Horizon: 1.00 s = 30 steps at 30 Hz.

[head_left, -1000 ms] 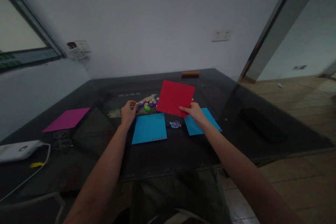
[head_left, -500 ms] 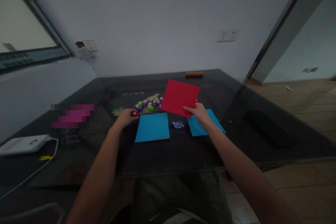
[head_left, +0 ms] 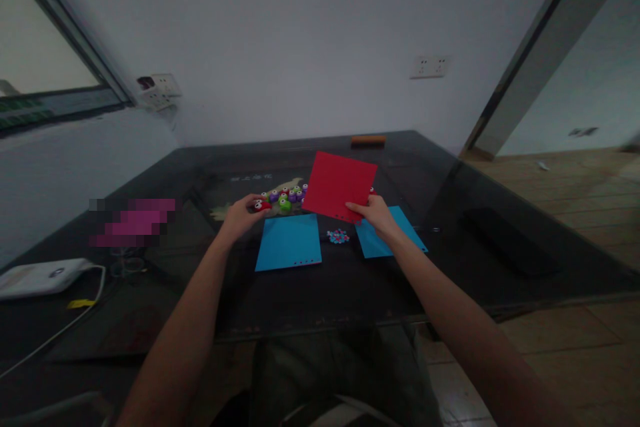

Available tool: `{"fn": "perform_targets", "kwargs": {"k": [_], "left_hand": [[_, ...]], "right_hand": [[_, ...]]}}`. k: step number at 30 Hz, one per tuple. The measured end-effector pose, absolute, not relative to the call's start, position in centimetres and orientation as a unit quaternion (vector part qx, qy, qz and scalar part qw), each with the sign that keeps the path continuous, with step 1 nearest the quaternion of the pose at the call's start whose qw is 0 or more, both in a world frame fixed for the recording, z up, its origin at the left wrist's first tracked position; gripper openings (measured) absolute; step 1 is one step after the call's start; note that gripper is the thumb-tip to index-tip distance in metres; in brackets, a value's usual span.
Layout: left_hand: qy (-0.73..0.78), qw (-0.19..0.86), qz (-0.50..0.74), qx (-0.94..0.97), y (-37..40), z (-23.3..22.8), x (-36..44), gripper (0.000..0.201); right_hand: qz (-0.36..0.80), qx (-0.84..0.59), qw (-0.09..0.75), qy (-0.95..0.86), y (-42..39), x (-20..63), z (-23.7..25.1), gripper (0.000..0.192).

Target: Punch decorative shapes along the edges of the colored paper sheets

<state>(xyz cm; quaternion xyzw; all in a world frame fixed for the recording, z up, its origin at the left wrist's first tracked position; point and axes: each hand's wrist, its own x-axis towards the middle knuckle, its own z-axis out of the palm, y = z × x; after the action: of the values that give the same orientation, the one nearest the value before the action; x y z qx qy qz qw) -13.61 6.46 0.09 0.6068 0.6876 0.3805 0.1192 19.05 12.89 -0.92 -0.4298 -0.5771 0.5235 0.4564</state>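
Since a moment ago my left hand (head_left: 243, 214) has lifted a red craft punch (head_left: 261, 205) from the cluster, pinched in its fingers; my right hand (head_left: 376, 215) grips the red paper sheet (head_left: 338, 187) upright above the table, its edge free for punching.

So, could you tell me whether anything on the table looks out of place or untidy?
Little stands out. A small heap of red and blue paper bits lies loose between the two blue sheets, and the right sheet lies askew to the left one.
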Motion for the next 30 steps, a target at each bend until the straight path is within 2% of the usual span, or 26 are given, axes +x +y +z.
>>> {"fn": "perform_targets", "kwargs": {"k": [5,12,21,25,30], "left_hand": [[0.601,0.261,0.435,0.617,6.3,0.7,-11.1,0.046],[0.553,0.364,0.462,0.591,6.5,-0.8,-9.7,0.035],[0.490,0.519,0.529,0.459,6.4,-1.3,-8.4,0.033],[0.475,0.541,0.534,0.443,6.1,-0.8,-8.0,0.042],[0.504,0.510,0.512,0.473,5.9,-0.7,-6.9,0.028]], "right_hand": [[0.519,-0.429,0.458,-0.580,13.1,19.1,-1.2,0.024],[0.532,-0.424,0.464,-0.568,13.1,19.1,-1.2,0.022],[0.535,-0.416,0.468,-0.567,12.8,19.0,-0.9,0.021],[0.532,-0.408,0.481,-0.565,13.1,19.0,-1.2,0.024],[0.527,-0.396,0.499,-0.562,13.2,19.0,-1.5,0.026]]}}
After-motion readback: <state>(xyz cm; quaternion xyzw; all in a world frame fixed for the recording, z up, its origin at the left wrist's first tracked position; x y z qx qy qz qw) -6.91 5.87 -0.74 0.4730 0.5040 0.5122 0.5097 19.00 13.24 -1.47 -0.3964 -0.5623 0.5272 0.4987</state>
